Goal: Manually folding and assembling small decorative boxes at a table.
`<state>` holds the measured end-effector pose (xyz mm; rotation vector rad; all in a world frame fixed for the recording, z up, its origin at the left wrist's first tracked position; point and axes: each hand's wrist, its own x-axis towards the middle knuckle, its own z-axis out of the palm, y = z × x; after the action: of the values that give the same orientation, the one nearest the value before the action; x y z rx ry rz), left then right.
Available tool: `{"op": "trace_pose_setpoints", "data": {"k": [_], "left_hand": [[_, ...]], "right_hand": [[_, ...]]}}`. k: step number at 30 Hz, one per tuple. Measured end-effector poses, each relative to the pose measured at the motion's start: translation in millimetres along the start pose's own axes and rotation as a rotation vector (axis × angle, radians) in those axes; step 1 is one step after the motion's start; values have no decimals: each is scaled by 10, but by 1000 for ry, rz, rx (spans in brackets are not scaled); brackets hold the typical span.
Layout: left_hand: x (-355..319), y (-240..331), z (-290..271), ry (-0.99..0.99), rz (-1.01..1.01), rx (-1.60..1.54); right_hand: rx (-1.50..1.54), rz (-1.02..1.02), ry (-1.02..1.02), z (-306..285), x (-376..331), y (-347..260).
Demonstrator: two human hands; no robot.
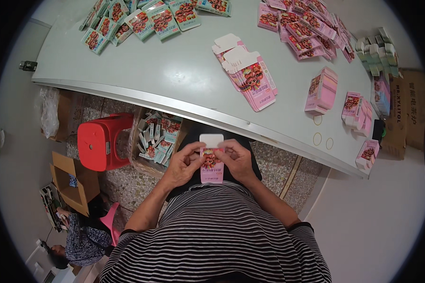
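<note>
A small pink printed carton (212,175) with a white flap standing up at its top is held upright over my lap. My left hand (185,165) grips its left edge with thumb and fingers. On the opposite edge, my right hand (238,162) pinches it the same way, thumb on the printed front. The fingers behind the carton are hidden. Beyond my hands, on the table (151,70), lies a fanned stack of flattened pink cartons (252,82) with white flaps.
Green boxes (163,23) and pink boxes (309,28) lie heaped at the back. Stacked pink cartons (322,89) and rubber bands (318,138) are at the right. Below the table's edge are a red stool (97,146) and an open carton of small boxes (158,139). Another person (87,238) works lower left.
</note>
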<state>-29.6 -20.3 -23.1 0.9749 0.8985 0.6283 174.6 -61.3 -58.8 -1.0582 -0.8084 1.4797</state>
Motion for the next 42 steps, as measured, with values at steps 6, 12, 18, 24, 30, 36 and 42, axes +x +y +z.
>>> {"op": "trace_pose_setpoints", "data": {"k": [6, 12, 18, 24, 30, 36, 42], "left_hand": [[44, -82, 21, 50, 294, 572], [80, -64, 129, 225, 95, 110], [61, 29, 89, 162, 89, 95], [90, 115, 106, 217, -85, 112], [137, 181, -10, 131, -126, 153], [158, 119, -68, 31, 12, 207], [158, 110, -74, 34, -31, 217]], "right_hand": [[-213, -59, -51, -99, -57, 65], [3, 28, 49, 45, -11, -66], [-46, 15, -22, -71, 37, -163], [-108, 221, -57, -71, 111, -368], [-219, 259, -146, -81, 146, -416], [-177, 247, -127, -66, 130, -351], [-206, 215, -107, -84, 113, -303]]}}
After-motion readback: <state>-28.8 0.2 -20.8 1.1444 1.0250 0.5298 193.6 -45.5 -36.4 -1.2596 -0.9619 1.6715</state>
